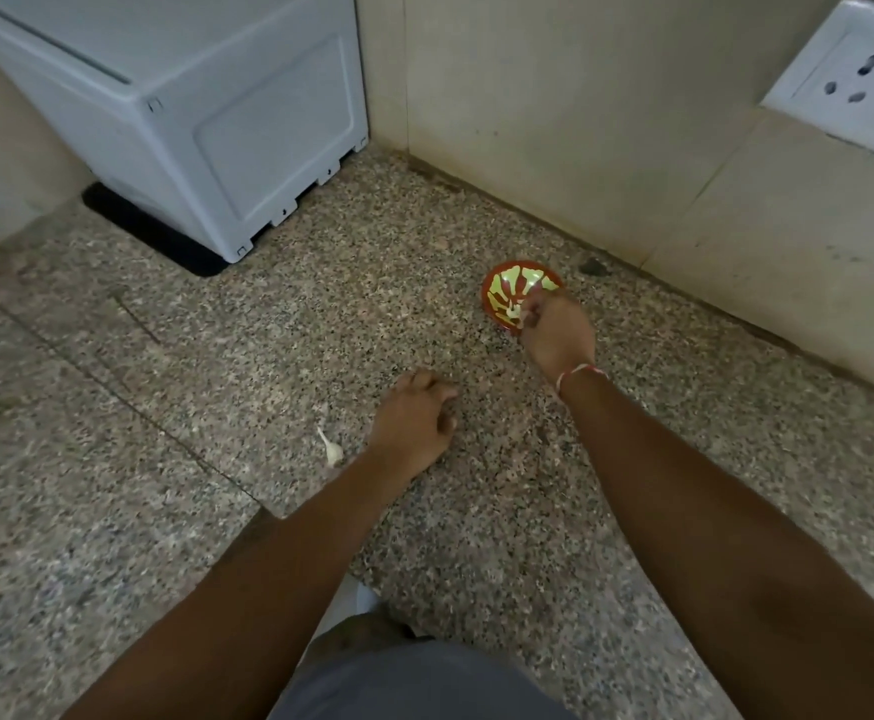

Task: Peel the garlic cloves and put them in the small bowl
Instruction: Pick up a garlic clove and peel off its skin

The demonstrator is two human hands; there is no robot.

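Currently we are lowering a pale clove (pixel 514 311), pinched in the right hand (pixel 554 335), over the small bowl (pixel 497 288); we are releasing low inside the rim. Left hand (pixel 417 423) is resting loosely curled, holding nothing, near an unpeeled clove (pixel 332 450).

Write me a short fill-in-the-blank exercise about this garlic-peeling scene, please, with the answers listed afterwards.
1. The right hand reaches over the small ____ near the wall.
2. The garlic clove lies on the counter just to the ____ of the left hand.
3. A red and white thread is tied around the ____ wrist.
4. The socket is mounted on the ____.

Answers: bowl; left; right; wall
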